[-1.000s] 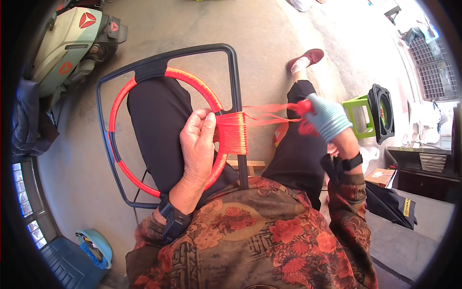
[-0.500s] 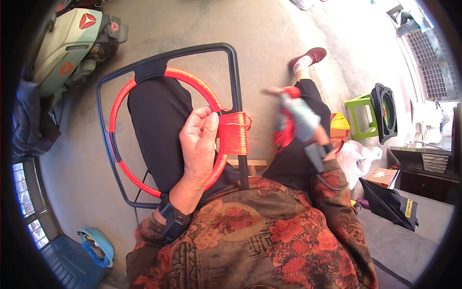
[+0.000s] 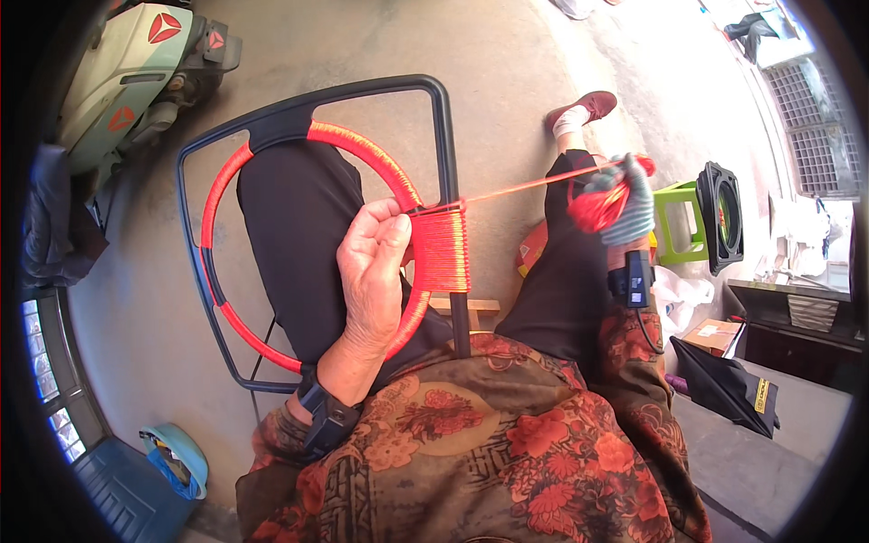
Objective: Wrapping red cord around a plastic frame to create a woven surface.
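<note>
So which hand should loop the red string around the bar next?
Probably the right hand: it holds the bundle of red cord with the strand pulled tight. The left hand is busy pinning the wraps on the frame.

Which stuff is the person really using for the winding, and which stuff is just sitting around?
In use:
black metal frame with a ring
red cord, pulled tight
bundle of red cord in the gloved right hand
bare left hand on the wound part

Lying about:
green plastic stool
black square speaker
scooter
small cardboard box
</note>
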Motion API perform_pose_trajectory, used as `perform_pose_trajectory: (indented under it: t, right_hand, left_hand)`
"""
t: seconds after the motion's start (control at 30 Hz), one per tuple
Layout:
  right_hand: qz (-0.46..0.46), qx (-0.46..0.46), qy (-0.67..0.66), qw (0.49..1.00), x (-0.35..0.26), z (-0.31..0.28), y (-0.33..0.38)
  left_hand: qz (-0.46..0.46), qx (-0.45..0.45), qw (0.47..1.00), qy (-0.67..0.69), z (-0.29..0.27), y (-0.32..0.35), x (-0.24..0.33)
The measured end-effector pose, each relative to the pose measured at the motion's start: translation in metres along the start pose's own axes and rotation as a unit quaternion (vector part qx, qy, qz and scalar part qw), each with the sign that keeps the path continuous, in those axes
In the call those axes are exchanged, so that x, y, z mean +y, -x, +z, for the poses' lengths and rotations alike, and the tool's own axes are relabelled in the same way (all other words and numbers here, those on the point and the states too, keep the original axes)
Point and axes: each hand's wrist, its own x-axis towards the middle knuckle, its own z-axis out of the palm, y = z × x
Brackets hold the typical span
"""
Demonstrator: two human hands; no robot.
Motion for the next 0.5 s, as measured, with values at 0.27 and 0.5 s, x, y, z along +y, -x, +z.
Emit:
perform_pose_trajectory:
  t: [0.27, 0.5]
  right_hand:
    - [0.012, -0.033, 0.506, 0.862, 0.058, 0.066, 0.021]
    - [0.189, -0.131, 0.364, 0.903, 0.101, 0.073, 0.035]
  left_hand:
    - [-0.015, -0.004, 1.000, -0.004, 0.001, 0.000, -0.001]
    - [-0.045, -0.003, 0.999, 0.026, 0.002, -0.003, -0.001]
